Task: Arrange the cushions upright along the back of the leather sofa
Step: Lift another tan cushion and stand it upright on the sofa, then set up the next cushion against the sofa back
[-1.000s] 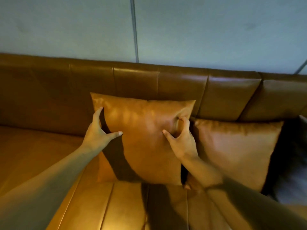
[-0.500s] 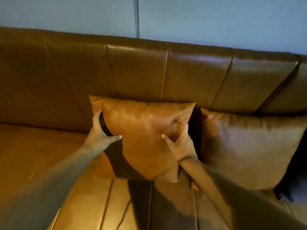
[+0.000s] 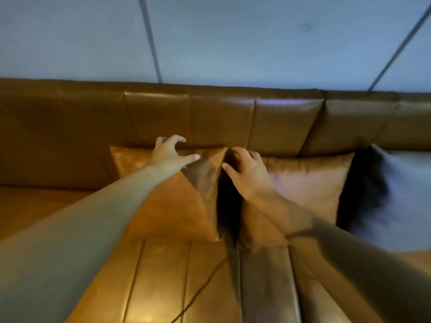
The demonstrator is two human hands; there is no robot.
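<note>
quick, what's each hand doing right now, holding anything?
Left hand: open, fingers spread on the top edge of the left tan cushion, not gripping.
Right hand: open, fingers curled at the top corner of the middle cushion.

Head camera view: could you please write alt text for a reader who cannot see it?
Two bare hands reach to the tops of two tan cushions standing upright against the leather sofa back: the left hand on the left cushion, the right hand on the right cushion. A dark cushion stands blurred at far right.
</note>
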